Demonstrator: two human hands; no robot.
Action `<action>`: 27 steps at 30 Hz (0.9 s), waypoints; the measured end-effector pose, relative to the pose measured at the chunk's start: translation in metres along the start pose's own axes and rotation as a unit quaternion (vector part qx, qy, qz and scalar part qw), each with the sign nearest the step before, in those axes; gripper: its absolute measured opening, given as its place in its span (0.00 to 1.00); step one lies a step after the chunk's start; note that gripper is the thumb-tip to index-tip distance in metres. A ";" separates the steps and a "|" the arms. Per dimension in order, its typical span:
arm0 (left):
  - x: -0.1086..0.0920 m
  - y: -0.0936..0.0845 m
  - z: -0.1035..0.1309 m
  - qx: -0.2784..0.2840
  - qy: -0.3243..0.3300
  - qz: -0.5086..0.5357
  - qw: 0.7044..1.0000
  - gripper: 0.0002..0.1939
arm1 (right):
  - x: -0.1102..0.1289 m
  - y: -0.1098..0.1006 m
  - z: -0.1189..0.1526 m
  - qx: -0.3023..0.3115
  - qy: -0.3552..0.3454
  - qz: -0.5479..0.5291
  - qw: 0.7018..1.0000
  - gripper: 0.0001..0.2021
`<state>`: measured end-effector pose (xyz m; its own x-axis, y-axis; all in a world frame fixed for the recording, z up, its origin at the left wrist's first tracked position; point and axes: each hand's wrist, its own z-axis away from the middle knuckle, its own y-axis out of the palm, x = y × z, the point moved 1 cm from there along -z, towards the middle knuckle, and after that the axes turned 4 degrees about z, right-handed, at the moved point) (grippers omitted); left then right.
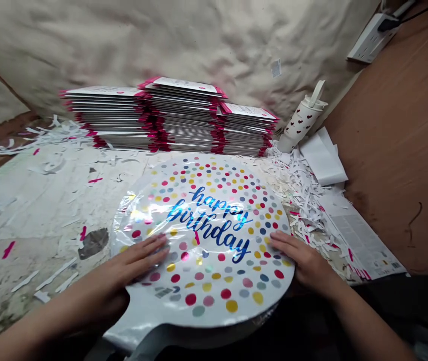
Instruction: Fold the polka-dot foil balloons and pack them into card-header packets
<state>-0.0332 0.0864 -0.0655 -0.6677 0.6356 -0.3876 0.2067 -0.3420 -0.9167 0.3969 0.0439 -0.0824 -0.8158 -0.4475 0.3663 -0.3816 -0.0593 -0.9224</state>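
The left hand (139, 258) is laid flat, palm down, on the left edge of the balloon (214, 240), its fingers (154, 245) spread and extended rightward onto the foil; nothing is gripped, only pressed. The balloon is thus found directly to the right of these fingertips and directly to the left of the other hand's, held between the two at about equal nearness. It is a flat, uninflated foil disc (apparently the top of a small pile, since layered edges are seen at its near rim), glossy white, printed with coloured dots and blue "happy birthday" script, slightly crinkled at the left rim; its neck tab is pointed toward the person, so the long axis runs from near to far. The right hand (300, 258) is likewise laid open and flat on the right edge, fingers pointed leftward, nothing clasped. Beyond the fingertips, stacks (169, 118) of flat pink-edged card packs are ranged along a cloth backdrop. Farther right of the right hand, paper scraps (304, 190) are strewn, and a white bottle (302, 120) with red hearts is leaned against the cloth.
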 end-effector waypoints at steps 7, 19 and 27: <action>0.050 -0.022 -0.005 -0.046 -0.090 0.111 0.989 0.21 | -0.029 -0.006 -0.026 0.047 0.137 -0.171 0.975 0.18; 0.007 -0.015 -0.074 -0.217 -0.097 -0.132 0.962 0.25 | -0.073 -0.016 -0.123 0.012 0.361 -0.252 0.898 0.17; 0.014 0.015 -0.044 -0.066 -0.192 -0.121 0.972 0.39 | -0.070 -0.032 -0.147 -0.037 0.411 -0.006 0.911 0.23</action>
<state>-0.0077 0.1208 -0.0887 -0.9209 0.3720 -0.1166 0.0821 -0.1072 -0.9908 0.4025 0.2084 -0.0601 -0.8497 0.3737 0.3721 -0.3960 0.0139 -0.9182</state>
